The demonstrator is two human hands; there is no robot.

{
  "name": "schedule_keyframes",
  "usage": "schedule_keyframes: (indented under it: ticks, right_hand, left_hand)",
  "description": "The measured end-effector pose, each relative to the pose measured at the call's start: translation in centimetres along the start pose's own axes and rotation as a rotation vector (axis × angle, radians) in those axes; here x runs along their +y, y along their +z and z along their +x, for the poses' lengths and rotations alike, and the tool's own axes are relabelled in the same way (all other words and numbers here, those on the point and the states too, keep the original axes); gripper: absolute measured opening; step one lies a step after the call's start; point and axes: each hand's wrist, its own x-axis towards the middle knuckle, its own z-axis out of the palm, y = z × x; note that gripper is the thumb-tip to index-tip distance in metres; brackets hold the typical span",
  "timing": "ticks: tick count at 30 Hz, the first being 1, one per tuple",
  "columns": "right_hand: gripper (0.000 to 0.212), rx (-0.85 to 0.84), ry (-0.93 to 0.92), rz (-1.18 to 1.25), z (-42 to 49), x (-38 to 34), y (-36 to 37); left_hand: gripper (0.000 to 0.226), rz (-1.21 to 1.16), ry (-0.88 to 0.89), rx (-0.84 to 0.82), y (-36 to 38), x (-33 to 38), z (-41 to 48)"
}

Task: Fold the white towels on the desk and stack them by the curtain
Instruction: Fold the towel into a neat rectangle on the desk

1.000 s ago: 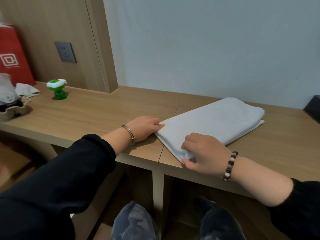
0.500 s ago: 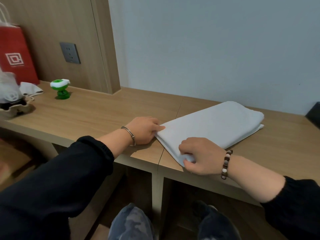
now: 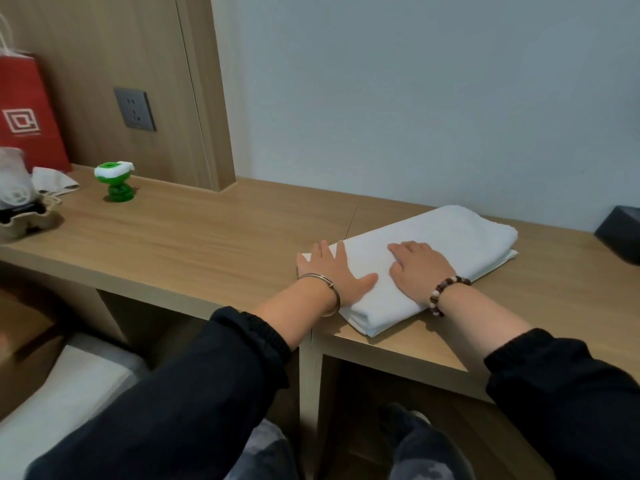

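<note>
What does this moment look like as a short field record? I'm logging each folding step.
towel: white towel, folded, flat on the desk
left hand: palm down, fingers spread on the towel's near-left end
right hand: flat on the towel's top
grip: neither hand grasping
left of desk: green gadget, red bag

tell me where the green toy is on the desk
In the head view, the green toy stands at the desk's far left, below the wall socket and right of the red bag.

Pale blue wall, wood panel, grey socket
</note>
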Motion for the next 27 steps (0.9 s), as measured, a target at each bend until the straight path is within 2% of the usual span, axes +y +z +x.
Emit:
schedule_keyframes:
  ticks: [4, 7, 10, 12, 14, 16, 20, 24, 27]
  right_hand:
    - [0.04, 0.046, 0.009, -0.082, -0.2, -0.7, -1.1]
    - [0.035, 0.163, -0.05, -0.1, -1.5, -1.8, -1.0]
    - [0.029, 0.224, -0.094, 0.07, -2.6, -2.4, -0.4]
    - [0.022, 0.195, -0.051, 0.231, -2.3, -2.6, -0.4]
    - [0.019, 0.181, 0.034, 0.269, -1.4, -2.9, -0.6]
    - [0.025, 0.157, 0.084, 0.158, -0.6, -2.9, -0.2]
    - [0.055, -0.084, 0.059, 0.042, 0.3, -1.8, 0.6]
    - [0.059, -0.134, 0.242, 0.001, 0.0, 3.0, 0.1]
    - [0.06, -0.158, 0.37, -0.002, -0.9, 7.2, -0.6]
  left_hand:
    - [0.084, -0.025, 0.117, -0.029, -0.2, -1.7, 0.8]
    - [0.066, 0.026, 0.168, -0.093, -1.3, -3.7, 1.8]
    - [0.06, 0.124, 0.096, -0.148, -2.4, -4.1, 2.6]
    - [0.062, 0.148, -0.01, -0.125, -2.5, -2.3, 2.6]
    - [0.062, 0.089, -0.119, -0.094, -2.0, -0.1, 2.2]
    - [0.062, 0.02, -0.129, -0.067, -1.3, 0.7, 2.0]
    - [0.065, -0.041, -0.085, -0.046, -1.0, -0.1, 2.1]
    - [0.065, -0.044, -0.099, -0.031, -0.8, -0.1, 2.2]
    - [0.067, -0.084, -0.171, -0.027, -0.7, -0.5, 2.2]
